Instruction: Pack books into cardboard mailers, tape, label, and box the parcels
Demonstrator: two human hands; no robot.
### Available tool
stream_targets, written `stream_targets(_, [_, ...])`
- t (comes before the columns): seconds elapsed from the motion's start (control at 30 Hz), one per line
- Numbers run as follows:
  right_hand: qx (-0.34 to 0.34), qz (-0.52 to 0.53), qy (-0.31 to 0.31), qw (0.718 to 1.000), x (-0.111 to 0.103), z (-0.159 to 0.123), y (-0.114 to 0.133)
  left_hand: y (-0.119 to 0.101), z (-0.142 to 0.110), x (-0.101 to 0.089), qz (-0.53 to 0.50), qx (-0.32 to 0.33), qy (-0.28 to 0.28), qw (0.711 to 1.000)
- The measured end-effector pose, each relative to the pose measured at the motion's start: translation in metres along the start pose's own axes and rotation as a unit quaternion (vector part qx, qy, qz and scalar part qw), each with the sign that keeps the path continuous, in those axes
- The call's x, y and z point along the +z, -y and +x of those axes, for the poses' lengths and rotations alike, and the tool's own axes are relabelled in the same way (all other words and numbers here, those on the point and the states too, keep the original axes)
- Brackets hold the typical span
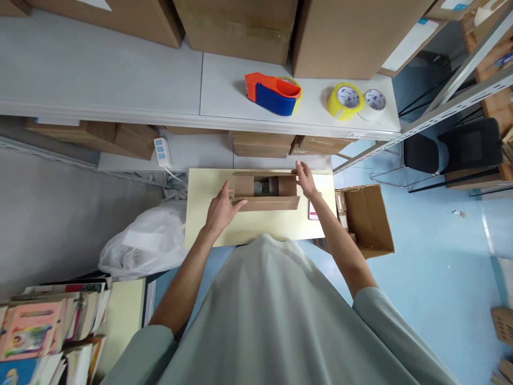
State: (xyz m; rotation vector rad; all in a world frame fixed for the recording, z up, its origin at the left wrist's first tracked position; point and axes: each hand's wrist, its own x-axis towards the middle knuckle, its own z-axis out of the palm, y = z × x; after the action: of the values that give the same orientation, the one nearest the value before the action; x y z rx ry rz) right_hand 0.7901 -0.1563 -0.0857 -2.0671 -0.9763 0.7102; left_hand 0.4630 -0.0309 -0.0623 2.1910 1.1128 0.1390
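A small open cardboard box (266,203) lies lengthwise on a pale yellow tabletop (200,214) before me, its long near flap folded outward. Inside, between the brown end flaps, grey and dark contents (266,186) show in part; their kind cannot be made out. My left hand (222,209) grips the box's left end, thumb on the near flap and fingers spread toward the far side. At the far right corner, my right hand (305,179) has its thumb and fingers curled at the box edge. Beside my right forearm lies a phone (315,210), partly covered.
A grey shelf (160,80) above the table carries large cartons (240,27), an orange-and-blue tape dispenser (274,93) and tape rolls (345,101). A power strip (162,153) sits lower. An open carton (371,219) stands right, a white plastic bag (146,240) left, books (36,331) lower left.
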Motion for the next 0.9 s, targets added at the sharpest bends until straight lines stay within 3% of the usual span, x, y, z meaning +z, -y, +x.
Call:
stream_targets(0.17, [-0.007, -0.046, 0.004, 0.999, -0.009, -0.026, -0.014, 0.008, 0.015, 0.01, -0.022, -0.021, -0.053, 0.998])
stream_targets(0.3, [0.018, 0.013, 0.008, 1.0, -0.004, -0.053, -0.022, 0.01, 0.025, 0.017, -0.041, -0.008, -0.019, 0.999])
stream_targets(0.43, [0.035, 0.08, 0.014, 0.996, 0.009, -0.078, -0.021, 0.012, 0.026, 0.023, -0.077, -0.061, 0.012, 0.995])
stream_targets(0.67, [0.06, 0.126, -0.022, 0.99, 0.019, -0.11, -0.021, 0.025, 0.0, 0.027, -0.172, -0.098, -0.004, 0.98])
stream_targets(0.9, [0.076, 0.16, 0.025, 0.984, 0.022, -0.142, -0.029, 0.045, -0.036, 0.033, -0.177, -0.056, -0.061, 0.981])
